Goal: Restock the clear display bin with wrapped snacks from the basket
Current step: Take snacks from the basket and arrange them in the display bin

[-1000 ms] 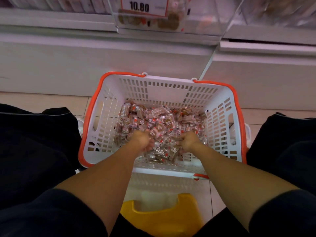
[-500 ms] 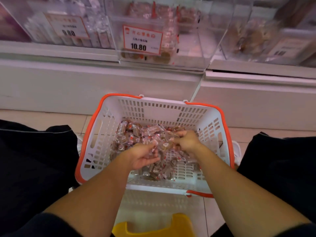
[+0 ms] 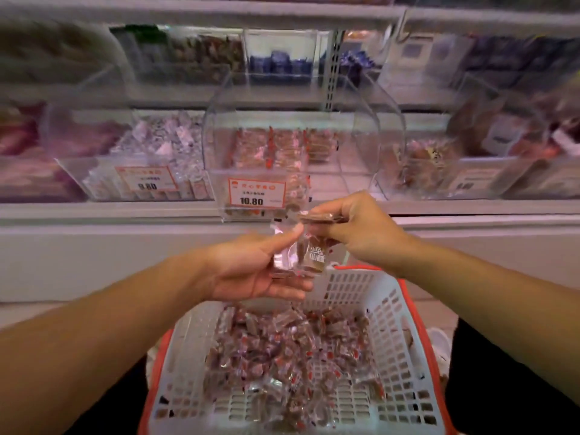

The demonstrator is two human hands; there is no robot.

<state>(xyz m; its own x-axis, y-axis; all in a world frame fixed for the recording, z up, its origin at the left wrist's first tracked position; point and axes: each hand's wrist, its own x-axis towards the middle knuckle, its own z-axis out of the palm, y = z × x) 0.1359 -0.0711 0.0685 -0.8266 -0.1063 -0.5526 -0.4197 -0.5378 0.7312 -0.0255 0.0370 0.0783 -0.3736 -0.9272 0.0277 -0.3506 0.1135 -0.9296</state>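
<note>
Seen from the head view, wrapped snacks (image 3: 298,255) are held above the basket (image 3: 405,334), pinched by the left hand (image 3: 251,271) under its thumb and gripped by the right hand (image 3: 357,227) with curled fingers, just before the clear display bin (image 3: 219,146)
</note>
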